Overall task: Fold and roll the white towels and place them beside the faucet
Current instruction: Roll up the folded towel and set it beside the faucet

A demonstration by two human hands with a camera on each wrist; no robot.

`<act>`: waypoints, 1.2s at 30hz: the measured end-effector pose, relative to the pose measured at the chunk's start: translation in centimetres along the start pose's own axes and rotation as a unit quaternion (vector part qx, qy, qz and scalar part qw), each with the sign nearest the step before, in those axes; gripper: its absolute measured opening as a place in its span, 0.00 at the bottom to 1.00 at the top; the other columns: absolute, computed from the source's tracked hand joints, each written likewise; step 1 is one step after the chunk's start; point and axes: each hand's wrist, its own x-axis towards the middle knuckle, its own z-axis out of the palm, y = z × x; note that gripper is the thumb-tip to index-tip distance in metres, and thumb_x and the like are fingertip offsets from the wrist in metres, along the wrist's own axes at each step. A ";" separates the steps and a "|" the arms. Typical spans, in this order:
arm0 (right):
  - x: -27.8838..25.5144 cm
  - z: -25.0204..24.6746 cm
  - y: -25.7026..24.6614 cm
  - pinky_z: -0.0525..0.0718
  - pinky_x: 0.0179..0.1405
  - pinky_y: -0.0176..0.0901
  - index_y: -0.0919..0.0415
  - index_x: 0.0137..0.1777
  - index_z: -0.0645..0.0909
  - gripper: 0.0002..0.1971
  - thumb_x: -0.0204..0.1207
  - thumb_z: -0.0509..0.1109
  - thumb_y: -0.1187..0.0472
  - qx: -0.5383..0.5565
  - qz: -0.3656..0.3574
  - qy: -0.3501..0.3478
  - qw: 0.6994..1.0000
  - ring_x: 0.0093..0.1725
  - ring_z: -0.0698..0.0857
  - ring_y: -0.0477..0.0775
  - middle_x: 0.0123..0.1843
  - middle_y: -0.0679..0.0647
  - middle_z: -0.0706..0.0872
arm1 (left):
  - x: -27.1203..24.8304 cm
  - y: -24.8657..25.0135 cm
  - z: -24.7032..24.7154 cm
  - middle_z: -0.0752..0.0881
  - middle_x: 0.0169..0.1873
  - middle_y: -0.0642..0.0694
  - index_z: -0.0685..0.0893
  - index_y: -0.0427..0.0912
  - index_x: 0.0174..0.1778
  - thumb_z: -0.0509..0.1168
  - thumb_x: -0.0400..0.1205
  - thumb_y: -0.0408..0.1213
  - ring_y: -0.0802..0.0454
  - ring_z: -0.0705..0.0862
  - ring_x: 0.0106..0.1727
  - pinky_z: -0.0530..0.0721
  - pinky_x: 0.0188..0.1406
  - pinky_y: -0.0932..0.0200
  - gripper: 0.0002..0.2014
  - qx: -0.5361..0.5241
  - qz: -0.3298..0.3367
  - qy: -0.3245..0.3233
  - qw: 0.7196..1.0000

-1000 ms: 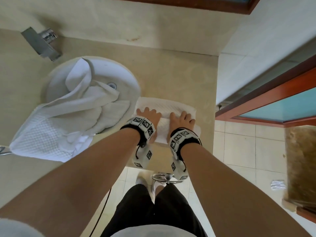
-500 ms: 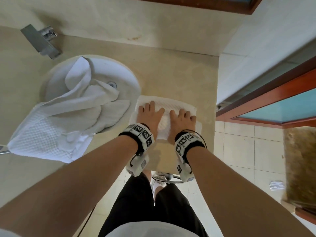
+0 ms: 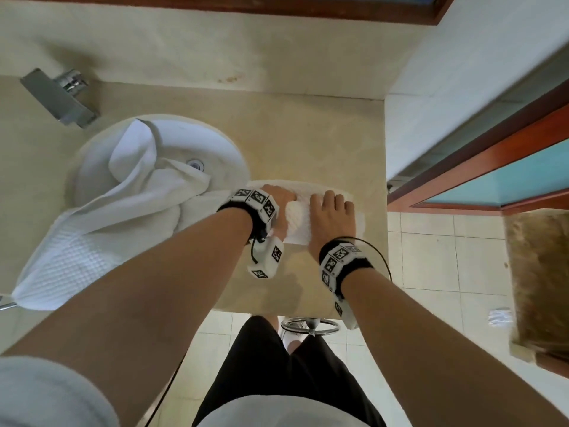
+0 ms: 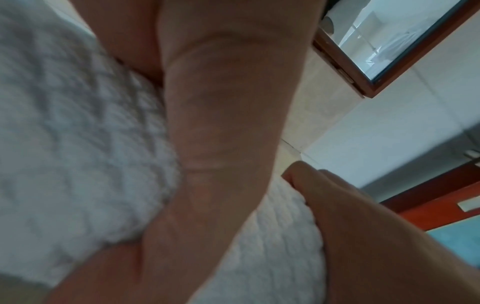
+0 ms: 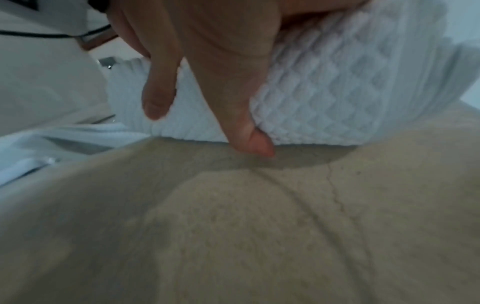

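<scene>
A small white waffle towel (image 3: 311, 188) lies on the beige counter just right of the sink, its near part rolled into a thick roll (image 3: 296, 217). My left hand (image 3: 278, 206) grips the roll's left end. My right hand (image 3: 331, 211) curls over its right part. The right wrist view has my thumb (image 5: 233, 107) against the near side of the roll (image 5: 332, 88), down at the counter. Seen from the left wrist, my thumb (image 4: 221, 123) lies across the towel (image 4: 64, 144). The chrome faucet (image 3: 60, 98) stands at the back left.
Larger white towels (image 3: 129, 204) are heaped in the round sink (image 3: 221, 146) and hang over the counter's front on the left. Bare counter (image 3: 308, 131) stretches behind the small towel to the wall. A wood-framed door (image 3: 492, 167) and tiled floor (image 3: 431, 260) are at the right.
Both hands lay flat with straight fingers on the towel; now they curl round it and its near part is rolled up. My left hand has turned toward the roll's left end.
</scene>
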 end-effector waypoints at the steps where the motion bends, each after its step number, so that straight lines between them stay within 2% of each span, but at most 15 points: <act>1: 0.2 0.1 0.1 0.72 0.64 0.58 0.59 0.71 0.68 0.34 0.62 0.70 0.63 0.003 -0.001 0.002 1.000 0.62 0.73 0.66 0.63 0.60 0.74 | 0.3 -0.1 0.2 0.85 0.60 0.55 0.70 0.63 0.70 0.72 0.43 0.57 0.48 0.85 0.54 0.84 0.50 0.50 0.52 0.000 0.002 -0.001 1.000; 4: 1.7 -0.5 0.8 0.73 0.66 0.57 0.55 0.70 0.66 0.35 0.61 0.73 0.59 0.012 -0.028 -0.041 0.999 0.64 0.73 0.63 0.64 0.58 0.73 | -0.1 0.1 -0.1 0.82 0.59 0.52 0.72 0.58 0.68 0.77 0.45 0.53 0.48 0.80 0.56 0.82 0.56 0.47 0.50 0.013 -0.011 0.022 1.000; 7: 3.6 -1.3 1.4 0.73 0.68 0.58 0.52 0.71 0.67 0.38 0.60 0.76 0.54 0.033 -0.041 -0.098 0.994 0.66 0.73 0.61 0.64 0.56 0.74 | -1.2 0.8 0.9 0.73 0.62 0.46 0.67 0.54 0.72 0.80 0.52 0.55 0.42 0.73 0.64 0.73 0.64 0.40 0.50 0.085 -0.022 0.103 0.991; 10: 5.6 -2.2 2.1 0.73 0.65 0.56 0.49 0.69 0.70 0.42 0.52 0.81 0.53 0.052 -0.042 -0.167 0.984 0.63 0.75 0.59 0.57 0.52 0.76 | -2.3 1.2 2.4 0.76 0.59 0.46 0.70 0.52 0.68 0.77 0.62 0.53 0.43 0.75 0.58 0.73 0.58 0.43 0.39 0.116 -0.029 0.214 0.970; 12: 6.2 -2.7 2.1 0.73 0.60 0.55 0.49 0.68 0.71 0.44 0.47 0.83 0.52 0.050 -0.048 -0.192 0.979 0.59 0.76 0.58 0.52 0.51 0.74 | -2.2 1.2 3.1 0.77 0.56 0.47 0.71 0.51 0.65 0.74 0.65 0.49 0.44 0.76 0.55 0.73 0.55 0.44 0.33 0.103 -0.030 0.254 0.961; 15: 5.8 -2.7 2.0 0.73 0.63 0.57 0.50 0.67 0.69 0.46 0.45 0.83 0.48 0.028 -0.041 -0.163 0.985 0.61 0.75 0.60 0.57 0.53 0.75 | -1.4 1.0 2.5 0.78 0.58 0.48 0.70 0.54 0.68 0.76 0.63 0.52 0.45 0.76 0.57 0.73 0.57 0.44 0.38 0.090 -0.041 0.237 0.966; 17: 4.6 -2.1 1.9 0.72 0.66 0.59 0.50 0.67 0.67 0.46 0.46 0.83 0.46 -0.001 -0.034 -0.095 0.995 0.62 0.73 0.61 0.60 0.55 0.74 | -0.9 0.7 1.7 0.78 0.61 0.50 0.68 0.56 0.71 0.77 0.62 0.53 0.45 0.76 0.60 0.72 0.59 0.44 0.42 0.078 -0.036 0.209 0.974; 20: 2.7 -0.3 1.7 0.75 0.60 0.59 0.56 0.63 0.72 0.38 0.50 0.81 0.56 -0.011 -0.014 0.040 0.999 0.55 0.76 0.63 0.55 0.57 0.77 | 0.1 0.1 -0.1 0.78 0.61 0.51 0.67 0.58 0.71 0.78 0.60 0.51 0.46 0.75 0.62 0.71 0.61 0.42 0.43 0.046 -0.019 0.148 0.988; 22: 2.7 0.1 1.7 0.76 0.56 0.58 0.59 0.60 0.75 0.32 0.53 0.79 0.60 0.004 0.002 0.082 0.997 0.51 0.78 0.63 0.52 0.57 0.79 | 0.6 -0.2 -1.3 0.78 0.59 0.51 0.67 0.58 0.69 0.79 0.57 0.50 0.46 0.76 0.62 0.72 0.61 0.40 0.43 0.040 -0.011 0.109 0.993; 25: 4.6 -1.1 1.7 0.74 0.61 0.55 0.54 0.65 0.71 0.33 0.57 0.77 0.56 -0.004 0.000 -0.004 1.000 0.59 0.76 0.60 0.59 0.54 0.77 | 0.5 0.1 -1.8 0.76 0.60 0.47 0.68 0.55 0.68 0.79 0.58 0.49 0.43 0.75 0.63 0.71 0.63 0.40 0.43 0.048 -0.038 0.103 0.993; 28: 6.7 -2.3 2.3 0.73 0.65 0.56 0.50 0.67 0.69 0.41 0.52 0.82 0.48 0.003 -0.019 -0.090 0.996 0.63 0.76 0.58 0.61 0.51 0.77 | -0.5 1.2 0.3 0.73 0.64 0.43 0.66 0.51 0.71 0.80 0.60 0.46 0.41 0.74 0.64 0.71 0.65 0.39 0.44 0.093 -0.070 0.185 0.976; 31: 8.2 -3.3 2.8 0.74 0.64 0.57 0.49 0.65 0.71 0.44 0.48 0.85 0.45 0.005 -0.036 -0.153 0.988 0.61 0.77 0.57 0.57 0.50 0.78 | -0.9 1.6 1.9 0.74 0.64 0.44 0.66 0.48 0.72 0.78 0.64 0.42 0.41 0.75 0.63 0.67 0.71 0.36 0.41 0.102 -0.077 0.244 0.961; 34: 8.9 -3.9 2.9 0.74 0.63 0.57 0.50 0.64 0.72 0.44 0.45 0.85 0.46 0.016 -0.025 -0.175 0.984 0.59 0.77 0.58 0.54 0.50 0.77 | 0.3 1.2 0.1 0.76 0.65 0.48 0.67 0.53 0.71 0.79 0.65 0.46 0.44 0.76 0.65 0.67 0.71 0.39 0.40 0.072 -0.075 0.214 0.971; 36: 9.0 -4.0 2.9 0.75 0.63 0.59 0.49 0.63 0.69 0.48 0.40 0.85 0.45 0.012 -0.017 -0.149 0.989 0.59 0.75 0.60 0.56 0.53 0.74 | 1.3 0.6 -1.7 0.78 0.63 0.50 0.68 0.55 0.71 0.80 0.64 0.47 0.45 0.76 0.66 0.69 0.69 0.40 0.40 0.047 -0.055 0.175 0.982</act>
